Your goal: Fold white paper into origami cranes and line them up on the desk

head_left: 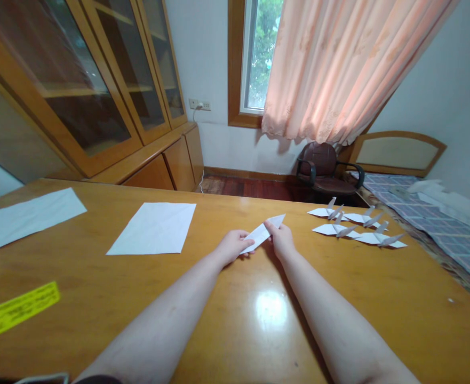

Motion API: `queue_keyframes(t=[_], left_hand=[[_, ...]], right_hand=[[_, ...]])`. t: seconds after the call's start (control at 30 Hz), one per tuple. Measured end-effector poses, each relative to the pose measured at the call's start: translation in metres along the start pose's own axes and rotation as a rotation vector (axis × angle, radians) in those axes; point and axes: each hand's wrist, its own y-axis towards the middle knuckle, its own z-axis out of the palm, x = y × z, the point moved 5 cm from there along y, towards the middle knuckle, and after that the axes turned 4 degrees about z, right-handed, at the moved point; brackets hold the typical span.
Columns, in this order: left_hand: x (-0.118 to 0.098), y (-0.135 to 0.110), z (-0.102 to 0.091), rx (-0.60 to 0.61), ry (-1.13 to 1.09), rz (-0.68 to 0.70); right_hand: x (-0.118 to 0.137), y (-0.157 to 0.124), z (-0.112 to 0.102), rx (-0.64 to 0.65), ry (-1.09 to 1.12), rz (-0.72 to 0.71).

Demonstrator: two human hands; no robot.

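Head view: folded white paper point(262, 233) is clamped between fingertips of the left hand point(230, 247) and right hand point(281, 240); slack pinching could let it unfold.

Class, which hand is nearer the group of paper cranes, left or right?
Right. The right hand is just left of the paper cranes, not touching them. The left hand is farther left, on the other end of the folded paper both hands hold.

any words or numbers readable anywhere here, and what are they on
Yellow printed strip: dark print, too blurred to read.
Folded white paper between the left hand and right hand: no text visible.
Paper cranes and white paper sheet: no text visible.
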Motion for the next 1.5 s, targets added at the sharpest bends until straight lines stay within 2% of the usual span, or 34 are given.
queue_keyframes(t=[0.3,0.5,0.6,0.73,0.83,0.9,0.97,1.03,1.13,1.2,1.33,1.5], left_hand=[[-0.007,0.001,-0.010,-0.122,-0.024,-0.014],[0.001,0.007,-0.018,-0.194,-0.071,0.015],[0.005,0.009,-0.021,-0.230,-0.097,0.041],[0.005,0.011,-0.030,-0.308,-0.169,0.116],[0.004,0.010,-0.040,-0.412,-0.242,0.168],[0.004,0.011,-0.043,-0.443,-0.278,0.168],[0.006,0.012,-0.040,-0.419,-0.292,0.147],[0.005,0.012,-0.032,-0.337,-0.278,0.141],[-0.001,0.010,-0.017,-0.171,-0.234,0.212],[-0.007,0.008,-0.011,-0.121,-0.212,0.274],[-0.006,0.006,-0.013,-0.193,-0.342,0.239],[0.003,0.009,-0.022,-0.294,-0.492,0.184]], right_hand=[[0.009,-0.001,-0.016,-0.219,0.011,-0.015],[0.016,-0.007,-0.025,-0.355,-0.011,-0.018],[0.010,-0.003,-0.026,-0.368,0.040,-0.033],[0.002,0.006,-0.027,-0.348,0.147,-0.042],[0.000,0.012,-0.027,-0.310,0.328,-0.042],[-0.002,0.012,-0.023,-0.267,0.453,0.010],[-0.004,0.009,-0.015,-0.216,0.548,0.087],[-0.005,0.002,-0.002,-0.148,0.597,0.152],[-0.005,-0.012,0.019,-0.026,0.571,0.190],[-0.004,-0.021,0.031,0.055,0.539,0.203],[-0.008,-0.033,0.044,0.111,0.514,0.264],[-0.012,-0.036,0.049,0.169,0.472,0.269]])
